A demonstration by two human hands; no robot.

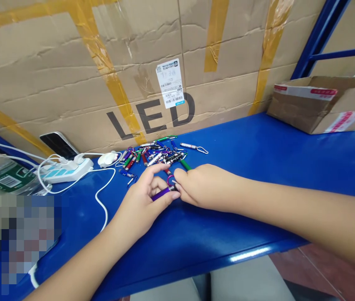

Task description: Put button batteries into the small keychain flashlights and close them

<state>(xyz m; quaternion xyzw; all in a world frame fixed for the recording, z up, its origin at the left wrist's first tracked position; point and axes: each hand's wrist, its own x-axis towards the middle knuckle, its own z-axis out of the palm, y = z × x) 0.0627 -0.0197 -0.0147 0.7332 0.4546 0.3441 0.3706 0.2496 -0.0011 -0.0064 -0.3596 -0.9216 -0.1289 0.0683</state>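
My left hand [143, 194] is closed around a small purple keychain flashlight [161, 193], thumb along its near side. At the flashlight's dark end, my right hand [196, 186] is a fist, its fingers pinching a purple carabiner clip [170, 179] that partly shows between the hands. Just beyond both hands lies a pile of keychain flashlights [155, 158] in silver, red, green, blue, purple and black, many with clips. A silver flashlight [190, 146] with a wire clip sits apart at the pile's right, and a blue one [125, 172] at its left.
Behind the blue table [246, 146] stands a large taped carton [234, 83]. A smaller open cardboard box [303, 110] is at the back right. On the left are a white power strip [71, 170] with cables, a phone [59, 144] and a plastic bottle [6, 177].
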